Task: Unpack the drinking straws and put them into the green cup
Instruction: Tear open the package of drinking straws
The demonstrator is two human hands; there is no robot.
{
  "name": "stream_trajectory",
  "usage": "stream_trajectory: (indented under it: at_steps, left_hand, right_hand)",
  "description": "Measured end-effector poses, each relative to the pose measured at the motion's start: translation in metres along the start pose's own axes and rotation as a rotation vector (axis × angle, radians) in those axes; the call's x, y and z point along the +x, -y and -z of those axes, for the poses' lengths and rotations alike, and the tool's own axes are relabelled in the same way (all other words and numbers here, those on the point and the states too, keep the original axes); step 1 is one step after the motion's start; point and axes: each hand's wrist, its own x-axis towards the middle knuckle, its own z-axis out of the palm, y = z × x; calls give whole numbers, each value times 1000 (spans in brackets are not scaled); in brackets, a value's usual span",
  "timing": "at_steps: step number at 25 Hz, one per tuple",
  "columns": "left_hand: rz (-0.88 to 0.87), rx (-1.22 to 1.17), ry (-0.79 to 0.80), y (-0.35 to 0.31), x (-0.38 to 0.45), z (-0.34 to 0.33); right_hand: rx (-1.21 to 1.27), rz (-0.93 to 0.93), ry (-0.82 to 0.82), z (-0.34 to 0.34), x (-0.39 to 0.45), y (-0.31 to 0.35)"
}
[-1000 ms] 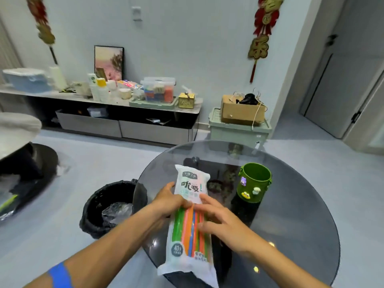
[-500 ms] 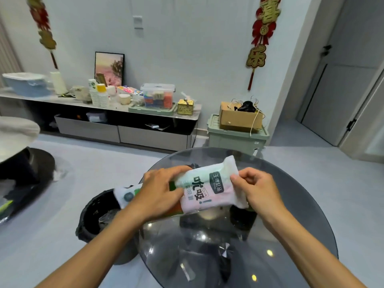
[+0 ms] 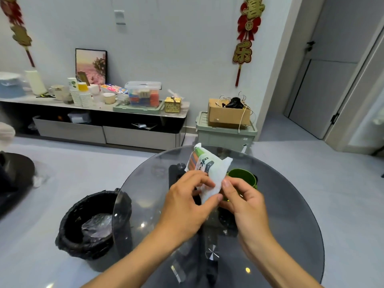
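A white plastic pack of coloured drinking straws (image 3: 207,167) is held up above the round glass table (image 3: 291,204), pointing away from me. My left hand (image 3: 187,202) pinches the pack's near end from the left. My right hand (image 3: 241,198) pinches the same white end from the right, thumb and forefinger together. The green cup (image 3: 244,177) stands on the table just behind my right hand, partly hidden by the pack and my fingers.
A black-lined waste bin (image 3: 91,223) stands on the floor at the table's left edge. A low sideboard (image 3: 93,113) with cups and boxes runs along the far wall. A green crate with a cardboard box (image 3: 226,125) sits beyond the table.
The pack was lifted from the table, held crosswise, then turned end-on, away from me. Both hands have come together at its near end. The green cup shows again behind them.
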Motion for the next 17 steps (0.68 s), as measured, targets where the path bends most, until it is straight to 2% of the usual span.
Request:
stream_trajectory:
  at_steps: [4,11,14,17]
  left_hand:
    - [140,-244,22,4,2,7]
    - [164,-292,37,6,5,17]
    - [127,-209,26,7,1,12]
    - [-23,21,-45,7,-6,5]
  right_hand:
    - [21,60,64,1,1,0]
    - [-54,87,76,-2,2,-2]
    - [-219,161,19,-4,0,-2]
    - [-496,288,-39,-10,-3,-3]
